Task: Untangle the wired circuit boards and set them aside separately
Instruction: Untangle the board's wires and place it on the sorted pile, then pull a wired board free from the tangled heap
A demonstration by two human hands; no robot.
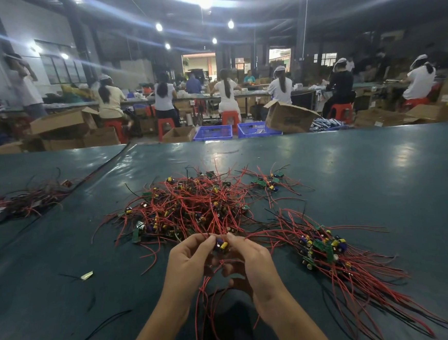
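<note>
Board (221, 246) pinched between both hands, at the near fringe of the tangle (191, 207).
Left hand (188, 262) and right hand (252, 260) each grip it with curled fingertips. Small and knobbly, yellow and purple parts face up (long axis too small to read). Thin red leads (200, 289) trail toward the person. Second heap (323, 248) lies to the right on the slick green table (378, 168).

Head-worn, forward-down, near over table (378, 173)
</note>
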